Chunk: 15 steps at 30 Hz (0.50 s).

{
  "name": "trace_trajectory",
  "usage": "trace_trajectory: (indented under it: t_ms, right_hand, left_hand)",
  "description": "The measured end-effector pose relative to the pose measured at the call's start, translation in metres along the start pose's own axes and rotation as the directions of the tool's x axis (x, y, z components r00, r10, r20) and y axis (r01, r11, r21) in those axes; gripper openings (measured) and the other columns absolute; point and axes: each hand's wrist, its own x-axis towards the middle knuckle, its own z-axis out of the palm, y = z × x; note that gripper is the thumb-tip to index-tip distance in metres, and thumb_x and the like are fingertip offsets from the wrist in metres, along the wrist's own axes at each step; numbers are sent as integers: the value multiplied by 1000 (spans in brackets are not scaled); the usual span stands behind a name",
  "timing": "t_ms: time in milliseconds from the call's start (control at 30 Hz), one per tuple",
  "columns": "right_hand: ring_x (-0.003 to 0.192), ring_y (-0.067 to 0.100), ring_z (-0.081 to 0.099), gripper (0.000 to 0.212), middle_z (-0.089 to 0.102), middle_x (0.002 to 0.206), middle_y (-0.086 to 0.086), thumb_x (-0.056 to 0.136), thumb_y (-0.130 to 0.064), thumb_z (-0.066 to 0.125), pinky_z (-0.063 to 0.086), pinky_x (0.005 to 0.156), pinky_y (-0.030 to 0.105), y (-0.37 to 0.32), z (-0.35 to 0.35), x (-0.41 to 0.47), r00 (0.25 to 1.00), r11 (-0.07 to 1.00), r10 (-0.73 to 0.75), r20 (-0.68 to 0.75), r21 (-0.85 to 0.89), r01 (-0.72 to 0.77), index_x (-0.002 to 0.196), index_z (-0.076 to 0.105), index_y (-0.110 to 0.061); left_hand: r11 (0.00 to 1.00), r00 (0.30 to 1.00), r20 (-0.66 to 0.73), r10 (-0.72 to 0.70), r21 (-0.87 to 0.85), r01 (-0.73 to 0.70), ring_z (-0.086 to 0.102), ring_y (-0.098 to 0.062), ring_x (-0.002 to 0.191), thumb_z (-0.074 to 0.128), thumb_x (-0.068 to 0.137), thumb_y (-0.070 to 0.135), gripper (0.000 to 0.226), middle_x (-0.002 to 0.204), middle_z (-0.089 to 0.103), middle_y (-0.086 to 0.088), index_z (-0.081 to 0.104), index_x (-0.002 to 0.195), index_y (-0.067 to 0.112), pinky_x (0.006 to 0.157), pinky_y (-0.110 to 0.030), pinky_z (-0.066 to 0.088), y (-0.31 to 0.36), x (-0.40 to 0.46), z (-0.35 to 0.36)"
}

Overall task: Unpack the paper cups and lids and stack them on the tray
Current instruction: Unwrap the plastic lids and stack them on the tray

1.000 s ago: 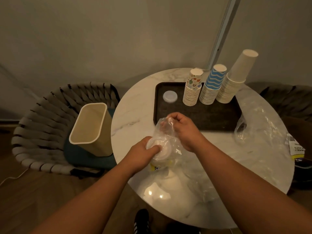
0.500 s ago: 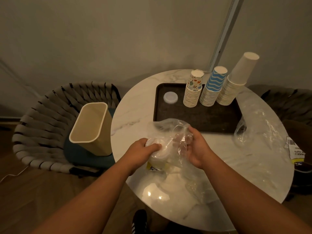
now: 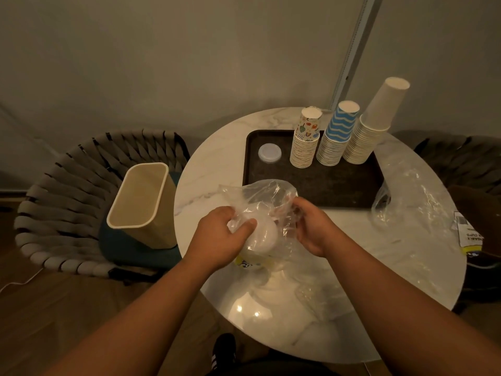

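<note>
A clear plastic bag (image 3: 260, 194) holds a stack of white lids (image 3: 264, 234) over the near side of the round marble table (image 3: 206, 169). My left hand (image 3: 219, 237) grips the lid stack through the plastic. My right hand (image 3: 311, 229) pinches the bag's open edge on the right. The dark tray (image 3: 311, 183) lies behind, bearing a small pile of clear lids (image 3: 269, 153) and three upside-down cup stacks: patterned (image 3: 305, 147), blue-striped (image 3: 334, 139) and plain white (image 3: 368, 131).
Empty plastic wrappers (image 3: 417, 210) lie on the table's right side, one with a yellow printed label (image 3: 470, 234) at the edge. A beige bin (image 3: 143, 202) stands on a woven chair (image 3: 62, 196) to the left. Another woven chair (image 3: 466, 158) is at the right.
My right hand let go of the bag's twisted top, moved right and pulled the mouth open. The plastic now billows up over the lids. My left hand keeps its hold.
</note>
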Motion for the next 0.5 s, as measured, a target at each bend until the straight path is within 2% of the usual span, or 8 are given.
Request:
trace_trajectory:
  t_ms: [67,167,300,367,433,500]
  right_hand:
    - [80,25,63,34,71,93,10,98,-36,42,50,77,43,-1,-2,-1,999,1000,21,41,-12,-20,101,67,-14]
    - [82,28,65,40,71,99,13,97,-45,42,53,79,49,0,-7,-4,992,997,70,102,-39,-67,112,64,-14]
    - [82,29,67,47,71,100,13,98,-45,40,52,84,50,5,-14,-2,978,994,111,178,-40,-106,119,62,-9]
    - [80,26,67,39,70,100,13,96,-38,46,53,80,45,10,-18,-3,973,992,116,201,-68,-105,114,63,-8]
    - [82,23,66,30,69,101,12,85,-27,60,52,79,42,17,-25,-8,960,988,132,247,-105,-109,109,63,-9]
    - [88,23,64,37,68,99,10,70,-16,66,52,81,41,25,-32,-13,932,979,171,319,-165,-123,107,63,-10]
  left_hand:
    - [997,999,-51,1,76,3,59,-11,95,65,84,53,47,107,64,6,64,117,19,80,-24,45,1,-4,0]
    - [994,994,-58,-93,46,95,61,-16,93,67,84,52,52,107,60,5,54,124,22,80,-29,52,2,-10,3]
    - [990,990,-48,-135,39,137,63,-18,92,62,89,46,41,110,65,1,57,120,20,81,-32,52,1,-14,6]
    - [989,990,-37,-137,55,139,62,-19,95,60,91,45,39,110,64,1,58,121,19,83,-32,51,0,-15,7]
    - [986,988,-12,-151,73,152,61,-20,100,59,92,44,40,112,64,0,58,123,20,87,-33,50,1,-14,7]
    - [981,982,16,-189,54,188,61,-22,101,59,92,45,41,114,64,0,56,125,22,89,-37,52,2,-13,7]
